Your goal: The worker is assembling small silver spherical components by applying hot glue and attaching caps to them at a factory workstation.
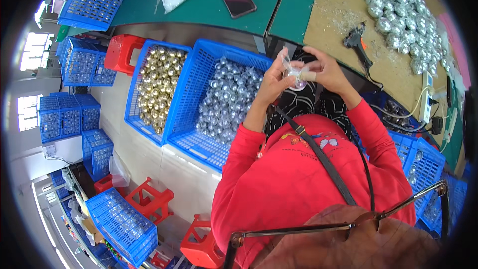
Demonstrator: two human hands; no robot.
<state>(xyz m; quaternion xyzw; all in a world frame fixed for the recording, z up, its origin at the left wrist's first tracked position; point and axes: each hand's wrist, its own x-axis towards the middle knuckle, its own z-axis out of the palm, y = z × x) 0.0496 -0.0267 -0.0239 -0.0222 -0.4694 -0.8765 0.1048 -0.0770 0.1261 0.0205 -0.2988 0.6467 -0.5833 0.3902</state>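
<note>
Glasses [338,226]; hands' [303,72] ornament [297,77], orientation unclear.

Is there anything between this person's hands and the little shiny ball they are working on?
Nothing visible. Both the left hand and the right hand already hold the small silver ball together, fingers touching it, above the lap beside the blue crate of silver balls.

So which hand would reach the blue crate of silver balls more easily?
Probably the left hand: it is nearer the silver-ball crate on that side. The right hand is farther away. Both hold a small clear piece.
</note>
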